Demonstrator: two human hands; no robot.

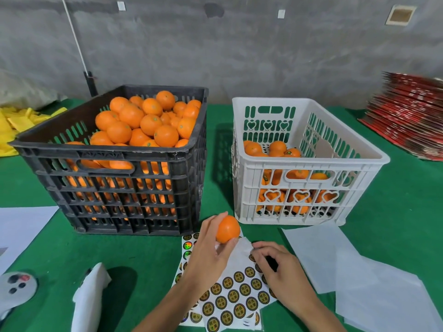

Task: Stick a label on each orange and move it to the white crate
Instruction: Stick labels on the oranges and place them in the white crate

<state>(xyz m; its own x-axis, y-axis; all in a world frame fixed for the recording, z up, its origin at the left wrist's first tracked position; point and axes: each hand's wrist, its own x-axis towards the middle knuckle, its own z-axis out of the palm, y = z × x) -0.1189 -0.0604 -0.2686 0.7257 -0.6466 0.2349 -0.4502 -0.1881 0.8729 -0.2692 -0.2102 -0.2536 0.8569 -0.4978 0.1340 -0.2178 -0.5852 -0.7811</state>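
Your desk (407, 188) wears a soft, matt green cloth. On it, the black crate (115, 188) is dull, scuffed plastic; right of it, the white crate (311, 212) is smooth, clean plastic. The orange (227, 228) in your hand has smooth, slightly shiny skin. The labels (233, 295) look glossy on thin white paper.

Both bare forearms reach forward from the bottom edge, angled in toward each other. The left hand (211, 248) is raised a little, wrist bent slightly, its fingers and thumb curled round a smooth round orange fruit (227, 229), thumb underneath. The right hand (275, 264) lies lower, knuckles up, its fingers curled downward and fingertips pinching at a white sheet of round gold-and-black stickers (233, 295).
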